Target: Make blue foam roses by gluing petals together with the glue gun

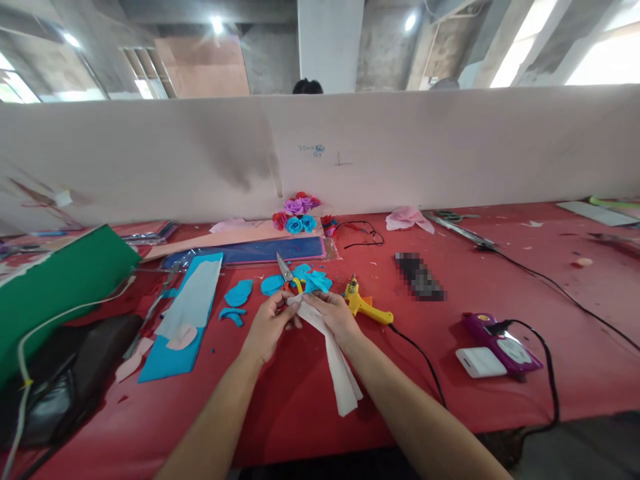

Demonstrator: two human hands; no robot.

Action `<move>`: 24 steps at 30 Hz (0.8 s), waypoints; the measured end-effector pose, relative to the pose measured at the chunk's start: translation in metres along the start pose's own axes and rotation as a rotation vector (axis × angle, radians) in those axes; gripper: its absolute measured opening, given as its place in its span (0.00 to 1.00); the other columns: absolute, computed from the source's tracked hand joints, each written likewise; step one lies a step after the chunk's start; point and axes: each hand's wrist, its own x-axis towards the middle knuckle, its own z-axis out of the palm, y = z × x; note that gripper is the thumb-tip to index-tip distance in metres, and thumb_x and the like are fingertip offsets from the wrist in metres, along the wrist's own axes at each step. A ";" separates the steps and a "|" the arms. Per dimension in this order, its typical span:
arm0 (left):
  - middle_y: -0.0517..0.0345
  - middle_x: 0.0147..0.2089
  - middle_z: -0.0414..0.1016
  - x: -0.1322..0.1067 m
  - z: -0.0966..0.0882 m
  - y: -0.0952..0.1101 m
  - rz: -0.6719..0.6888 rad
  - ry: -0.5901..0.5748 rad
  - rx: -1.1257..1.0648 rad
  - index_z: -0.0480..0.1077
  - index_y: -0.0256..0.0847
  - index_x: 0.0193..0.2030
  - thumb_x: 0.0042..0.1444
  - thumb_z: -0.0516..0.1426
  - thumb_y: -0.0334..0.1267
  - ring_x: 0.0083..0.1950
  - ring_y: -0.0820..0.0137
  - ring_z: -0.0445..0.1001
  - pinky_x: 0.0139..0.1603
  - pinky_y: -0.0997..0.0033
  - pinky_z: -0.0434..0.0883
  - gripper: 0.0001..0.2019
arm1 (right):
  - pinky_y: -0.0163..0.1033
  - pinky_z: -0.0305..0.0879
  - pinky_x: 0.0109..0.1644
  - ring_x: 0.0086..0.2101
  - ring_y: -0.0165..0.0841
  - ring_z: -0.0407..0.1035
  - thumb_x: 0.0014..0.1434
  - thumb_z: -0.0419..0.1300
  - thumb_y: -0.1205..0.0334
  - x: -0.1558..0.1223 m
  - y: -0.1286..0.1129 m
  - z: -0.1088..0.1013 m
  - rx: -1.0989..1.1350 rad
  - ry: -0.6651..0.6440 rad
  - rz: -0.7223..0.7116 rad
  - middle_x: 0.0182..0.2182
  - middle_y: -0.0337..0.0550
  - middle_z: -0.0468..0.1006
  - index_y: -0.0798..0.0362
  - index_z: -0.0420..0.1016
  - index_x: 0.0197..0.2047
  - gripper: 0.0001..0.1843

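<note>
A long pale strip of crepe paper (336, 363) hangs from between my hands down toward the table's front. My left hand (270, 323) pinches its upper end, fingers closed. Closed on the same end, my right hand (336, 317) lies along the strip's right side. Just beyond my fingers are scissors (285, 268) with yellow and red handles, blades pointing away. Blue paper pieces (273, 285) lie around them, and a blue cut petal (239, 293) lies farther left. To the right of my right hand rests a yellow glue gun (369, 308) with a black cord.
Paper flowers (300, 223) stand at the back near glasses (367, 233). Left are folded blue paper (173, 360), a green sheet (95, 267) and a black bag (70, 373). A purple power strip (505, 347) with a white charger (480, 362) sits right. A white partition (400, 147) closes the back.
</note>
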 end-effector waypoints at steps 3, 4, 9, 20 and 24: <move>0.62 0.24 0.70 0.000 0.000 0.001 0.009 0.017 -0.010 0.67 0.38 0.33 0.47 0.62 0.42 0.23 0.76 0.69 0.23 0.78 0.59 0.12 | 0.37 0.61 0.29 0.21 0.30 0.66 0.35 0.71 0.53 0.000 -0.002 0.001 0.001 0.000 0.020 0.20 0.40 0.76 0.57 0.74 0.24 0.17; 0.62 0.24 0.71 0.000 0.000 0.001 0.006 0.019 -0.023 0.67 0.38 0.33 0.47 0.62 0.42 0.23 0.76 0.69 0.23 0.78 0.59 0.12 | 0.37 0.61 0.29 0.21 0.30 0.66 0.35 0.71 0.53 0.001 -0.002 0.001 0.008 0.002 0.023 0.20 0.41 0.76 0.57 0.74 0.24 0.17; 0.61 0.24 0.71 0.003 -0.004 0.000 -0.124 0.039 -0.251 0.69 0.37 0.32 0.45 0.63 0.46 0.24 0.77 0.70 0.21 0.80 0.59 0.15 | 0.37 0.60 0.30 0.21 0.29 0.66 0.37 0.71 0.55 0.000 -0.003 0.000 0.037 -0.016 0.040 0.20 0.40 0.75 0.58 0.75 0.25 0.16; 0.65 0.27 0.67 0.005 -0.005 -0.004 -0.163 0.021 -0.311 0.69 0.38 0.31 0.41 0.66 0.35 0.26 0.82 0.64 0.26 0.83 0.60 0.12 | 0.35 0.61 0.31 0.22 0.28 0.66 0.35 0.71 0.53 0.000 0.002 0.001 0.029 -0.072 0.022 0.21 0.37 0.75 0.55 0.76 0.25 0.16; 0.65 0.26 0.66 0.005 -0.003 -0.005 -0.111 0.036 -0.279 0.69 0.37 0.30 0.41 0.66 0.36 0.25 0.81 0.61 0.24 0.80 0.58 0.11 | 0.35 0.62 0.32 0.23 0.28 0.67 0.38 0.69 0.51 0.001 0.006 -0.002 -0.051 -0.058 -0.009 0.21 0.36 0.75 0.54 0.76 0.26 0.16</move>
